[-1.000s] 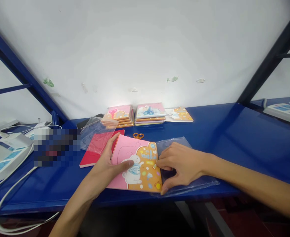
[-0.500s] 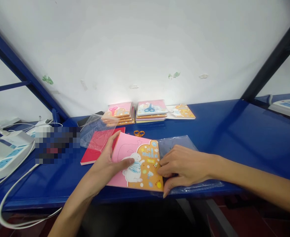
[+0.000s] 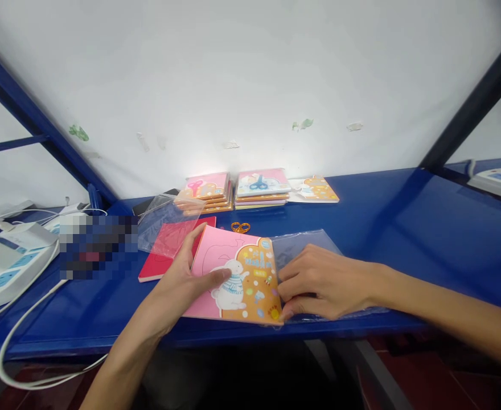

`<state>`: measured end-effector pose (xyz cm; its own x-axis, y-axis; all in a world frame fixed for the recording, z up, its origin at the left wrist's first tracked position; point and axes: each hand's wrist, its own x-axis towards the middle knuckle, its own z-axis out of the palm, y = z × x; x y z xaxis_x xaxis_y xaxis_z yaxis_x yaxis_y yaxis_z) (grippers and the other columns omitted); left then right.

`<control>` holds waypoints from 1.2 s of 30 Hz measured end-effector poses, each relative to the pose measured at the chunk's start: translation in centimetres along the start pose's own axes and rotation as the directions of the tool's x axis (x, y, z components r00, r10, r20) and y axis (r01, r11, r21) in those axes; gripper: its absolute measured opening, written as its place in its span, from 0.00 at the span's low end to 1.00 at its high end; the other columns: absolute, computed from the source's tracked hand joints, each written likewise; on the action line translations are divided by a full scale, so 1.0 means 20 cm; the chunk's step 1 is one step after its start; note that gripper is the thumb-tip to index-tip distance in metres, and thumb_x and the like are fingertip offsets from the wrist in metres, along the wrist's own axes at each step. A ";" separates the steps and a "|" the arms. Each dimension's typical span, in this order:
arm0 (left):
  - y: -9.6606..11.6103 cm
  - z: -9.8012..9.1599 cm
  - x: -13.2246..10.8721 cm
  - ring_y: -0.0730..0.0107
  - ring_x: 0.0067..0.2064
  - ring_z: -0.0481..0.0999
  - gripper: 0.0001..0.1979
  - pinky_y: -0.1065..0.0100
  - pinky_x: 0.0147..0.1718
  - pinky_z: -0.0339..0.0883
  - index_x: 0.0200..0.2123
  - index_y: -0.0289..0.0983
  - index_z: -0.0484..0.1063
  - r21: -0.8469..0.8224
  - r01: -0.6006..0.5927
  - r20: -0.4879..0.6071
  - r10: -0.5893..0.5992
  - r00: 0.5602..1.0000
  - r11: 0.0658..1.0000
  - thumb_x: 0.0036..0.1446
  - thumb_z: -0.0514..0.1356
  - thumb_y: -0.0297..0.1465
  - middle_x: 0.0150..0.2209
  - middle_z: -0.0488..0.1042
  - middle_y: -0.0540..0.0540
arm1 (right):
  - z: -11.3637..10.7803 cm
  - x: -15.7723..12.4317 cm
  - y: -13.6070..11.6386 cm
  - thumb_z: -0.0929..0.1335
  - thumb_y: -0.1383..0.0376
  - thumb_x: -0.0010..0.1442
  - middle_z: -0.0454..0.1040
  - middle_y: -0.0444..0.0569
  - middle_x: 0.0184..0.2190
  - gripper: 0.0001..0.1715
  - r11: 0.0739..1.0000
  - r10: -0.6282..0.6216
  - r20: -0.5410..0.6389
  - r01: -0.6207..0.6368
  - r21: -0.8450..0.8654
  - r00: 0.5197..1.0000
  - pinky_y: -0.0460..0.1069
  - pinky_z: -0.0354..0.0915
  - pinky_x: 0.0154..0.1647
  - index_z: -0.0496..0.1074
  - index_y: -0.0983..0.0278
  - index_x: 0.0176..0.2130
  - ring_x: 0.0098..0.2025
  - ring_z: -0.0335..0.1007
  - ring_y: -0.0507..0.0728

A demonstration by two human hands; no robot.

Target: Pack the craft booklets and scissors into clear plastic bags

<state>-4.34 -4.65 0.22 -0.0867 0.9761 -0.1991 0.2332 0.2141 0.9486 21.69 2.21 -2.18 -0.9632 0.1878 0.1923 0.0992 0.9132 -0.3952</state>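
A pink and orange booklet (image 3: 229, 285) with a white bear lies near the table's front edge. My left hand (image 3: 186, 279) grips its left side, thumb on the cover and fingers at the far-left edge. My right hand (image 3: 319, 282) has its fingers bent together at the booklet's right edge, pinching the edge of a clear plastic sleeve (image 3: 306, 242) that spreads out under the hand to the right. A red booklet (image 3: 154, 267) lies to the left, partly under another clear sleeve (image 3: 152, 228). Orange-handled scissors (image 3: 241, 228) rest behind the held booklet.
Two stacks of booklets stand by the wall, pink scissors (image 3: 194, 187) on the left one and blue scissors (image 3: 258, 183) on the right one. Beside them lies a single booklet (image 3: 319, 189). Power strips (image 3: 15, 267) and white cables are at the left.
The fingertips of my right hand have shifted slightly upward along the booklet's right edge. My left hand keeps its grip. The whole view has moved a little.
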 end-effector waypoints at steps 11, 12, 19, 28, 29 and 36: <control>-0.01 0.06 0.00 0.54 0.54 0.80 0.47 0.64 0.45 0.80 0.70 0.47 0.52 -0.193 -0.053 -0.027 0.048 0.998 0.980 0.53 0.72 0.30 0.60 0.75 0.42 | -0.01 0.01 0.00 0.65 0.57 0.72 0.75 0.42 0.28 0.20 1.000 0.021 0.011 -0.021 0.022 1.000 0.47 0.54 0.29 0.71 0.62 0.30 0.28 0.66 0.50; -0.02 0.06 0.00 0.55 0.54 0.80 0.48 0.65 0.45 0.80 0.70 0.46 0.51 -0.190 -0.064 -0.027 0.060 0.998 0.980 0.52 0.73 0.30 0.61 0.74 0.41 | -0.01 0.01 0.00 0.65 0.56 0.72 0.74 0.42 0.28 0.19 1.000 0.023 0.012 -0.023 0.021 1.000 0.47 0.54 0.29 0.71 0.62 0.30 0.28 0.66 0.50; -0.04 0.08 0.02 0.51 0.61 0.75 0.52 0.62 0.50 0.78 0.72 0.50 0.48 -0.161 -0.104 -0.011 0.103 0.995 0.981 0.51 0.74 0.34 0.69 0.65 0.42 | -0.06 0.01 0.03 0.64 0.53 0.71 0.76 0.46 0.29 0.21 0.965 0.196 -0.363 -0.244 -0.091 0.911 0.50 0.60 0.37 0.74 0.62 0.32 0.34 0.69 0.55; -0.03 0.04 -0.01 0.49 0.73 0.54 0.49 0.56 0.66 0.62 0.72 0.57 0.48 0.023 -0.242 0.011 0.242 0.970 0.970 0.54 0.72 0.40 0.76 0.48 0.51 | -0.25 -0.06 0.17 0.71 0.46 0.62 0.82 0.50 0.38 0.27 0.654 0.587 0.110 -0.549 0.521 0.802 0.51 0.70 0.36 0.77 0.62 0.50 0.35 0.77 0.57; -0.03 0.04 -0.01 0.48 0.73 0.55 0.49 0.56 0.64 0.64 0.72 0.56 0.48 0.023 -0.242 0.022 0.241 0.970 0.970 0.54 0.72 0.40 0.76 0.48 0.50 | -0.25 -0.06 0.18 0.72 0.47 0.61 0.82 0.50 0.39 0.26 0.613 0.552 0.157 -0.526 0.590 0.819 0.51 0.71 0.38 0.78 0.62 0.49 0.36 0.78 0.57; 0.01 0.10 -0.08 0.47 0.61 0.74 0.53 0.56 0.51 0.77 0.73 0.55 0.43 -0.121 -0.134 0.169 0.153 0.974 0.984 0.53 0.72 0.40 0.69 0.63 0.43 | -0.25 -0.04 0.16 0.75 0.54 0.60 0.81 0.44 0.30 0.17 0.480 0.458 0.249 -0.473 0.738 0.853 0.46 0.67 0.33 0.80 0.64 0.41 0.29 0.73 0.51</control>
<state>-2.25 -6.13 0.35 0.1156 0.9892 -0.0900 0.1238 0.0756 0.9894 24.10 6.81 0.85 -0.8385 0.4890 -0.2406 0.3193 0.0830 -0.9440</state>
